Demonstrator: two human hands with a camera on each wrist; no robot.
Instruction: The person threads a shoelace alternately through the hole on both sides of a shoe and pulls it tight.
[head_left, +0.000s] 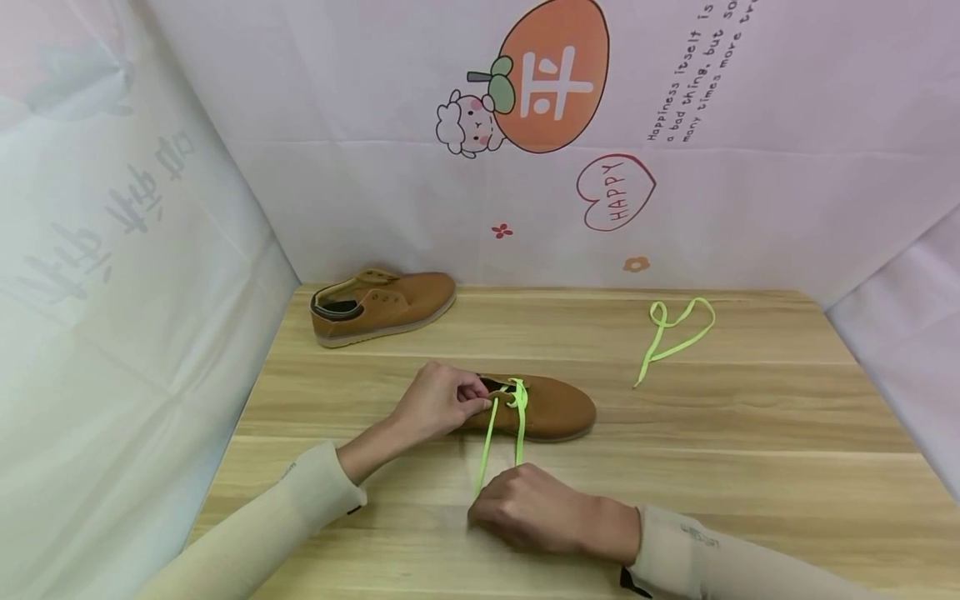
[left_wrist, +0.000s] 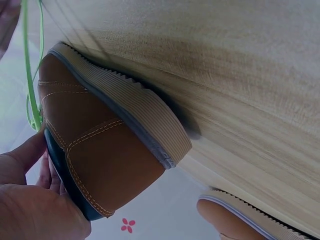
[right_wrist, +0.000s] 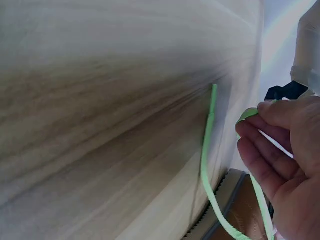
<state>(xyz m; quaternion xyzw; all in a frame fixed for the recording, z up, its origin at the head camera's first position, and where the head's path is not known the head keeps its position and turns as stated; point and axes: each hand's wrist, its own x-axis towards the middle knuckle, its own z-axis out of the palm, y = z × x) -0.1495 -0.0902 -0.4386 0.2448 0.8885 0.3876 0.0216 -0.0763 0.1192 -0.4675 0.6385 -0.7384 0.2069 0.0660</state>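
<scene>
The brown shoe (head_left: 564, 407) rests sole down near the middle of the wood-grain table (head_left: 765, 483), with its toe directed to the right. A yellow-green lace (head_left: 519, 395) is fitted at its eyelet flaps; two lengths extend over the near side toward the person.

The left hand (head_left: 437, 403) is positioned at the shoe opening. Thumb and fingers pinch the near edge of the opening beside the eyelets. Whether a fingertip also touches the lace is hard to tell from these angles.

The right hand (head_left: 534, 510) is positioned on the near side of the shoe, apart from it. Thumb and fingertips pinch one length of the lace, as the right wrist view shows; a free end (right_wrist: 205, 155) of lace stands beside that hand, outside its grip.

A second brown shoe (head_left: 412, 302) is located at the rear left of the table, sole down, toe to the right, its eyelets unlaced. A loose lace (head_left: 659, 335) of the same colour lies at the rear right, formed into a loop. Behind the table hangs a white cloth (head_left: 360, 183) printed with an orange fruit (head_left: 585, 117) and a red-outlined heart (head_left: 602, 193) marked "HAPPY".
</scene>
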